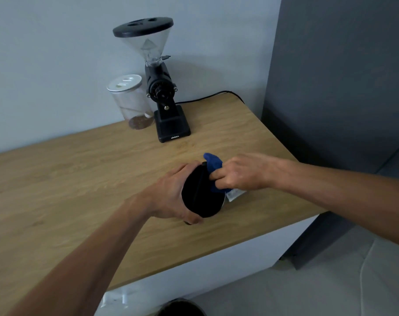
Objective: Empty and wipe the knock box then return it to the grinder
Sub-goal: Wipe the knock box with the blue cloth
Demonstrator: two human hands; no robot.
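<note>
A round black knock box [199,197] with a bar across its mouth stands on the wooden counter [79,179], its opening facing me. My left hand [168,197] wraps around its left side. My right hand [241,173] is closed on a blue cloth [213,165] and presses it against the box's upper right rim, fingers partly tucked into the cloth. A white tag [233,195] of the cloth sticks out below my right hand. The black coffee grinder [165,99] with its clear hopper stands at the back of the counter.
A clear jar [132,103] with a white lid and some coffee grounds at the bottom stands left of the grinder. The grinder's black cord [207,96] runs off the back right. A dark round container [180,307] sits on the floor below the counter edge. A grey cabinet [342,87] rises at right.
</note>
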